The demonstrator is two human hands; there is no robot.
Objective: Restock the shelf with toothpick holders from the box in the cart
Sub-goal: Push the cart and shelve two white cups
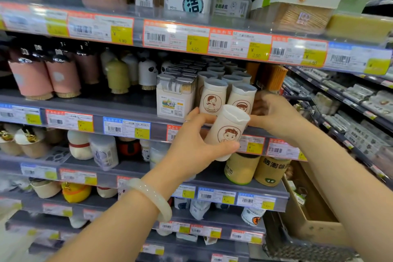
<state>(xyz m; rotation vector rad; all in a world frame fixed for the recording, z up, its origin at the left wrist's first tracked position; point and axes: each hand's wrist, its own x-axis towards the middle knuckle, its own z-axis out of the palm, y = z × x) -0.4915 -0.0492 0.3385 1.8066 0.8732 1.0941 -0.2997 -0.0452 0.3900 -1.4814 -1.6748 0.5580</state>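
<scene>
At the front edge of the middle shelf (127, 105), we are gripping a cream toothpick holder (228, 130) in our left hand (191, 144), fingers curled round it, tilted just before the two front holders (213, 100) standing there. Our right hand (274, 115) is touching the right one with loosely bent fingers. Beside us the box (306, 215) is sitting in the cart (297, 249).

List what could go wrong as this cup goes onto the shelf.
1. The left hand grips the tilted holder in front of the front-row cups; pushing it in may topple them.
2. The right hand rests near the second cup and could nudge it sideways.
3. The row looks full, so the holder might end up overhanging the shelf edge.
</scene>
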